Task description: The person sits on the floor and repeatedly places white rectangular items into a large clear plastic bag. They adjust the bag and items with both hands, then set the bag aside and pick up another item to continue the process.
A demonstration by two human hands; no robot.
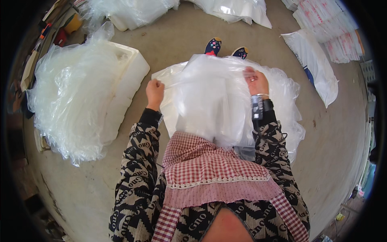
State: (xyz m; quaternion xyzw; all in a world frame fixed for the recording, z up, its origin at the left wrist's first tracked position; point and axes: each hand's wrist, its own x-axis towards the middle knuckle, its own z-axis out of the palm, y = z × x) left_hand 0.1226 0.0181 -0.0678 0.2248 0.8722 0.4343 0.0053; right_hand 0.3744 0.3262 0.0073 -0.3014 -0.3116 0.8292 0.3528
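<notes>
Clear plastic sheeting or bags (202,99) lie spread before me, over my lap and out towards my shoes. My left hand (155,92) is closed on the left edge of the plastic. On the right, my right hand (256,81) pinches a stretched upper part of it; the fingers are blurred and partly behind the film. More crumpled clear plastic (287,99) reaches past my right forearm. A checked red-and-white apron (217,166) meets the near edge of the sheeting.
Left stands a white foam box (128,87) beside a large heap of clear plastic (72,96). Further plastic piles (142,12) lie ahead. At right are a white sack (316,66) and stacked printed plastic bundles (328,21). Two dark flowered shoes (213,46) rest on the concrete floor.
</notes>
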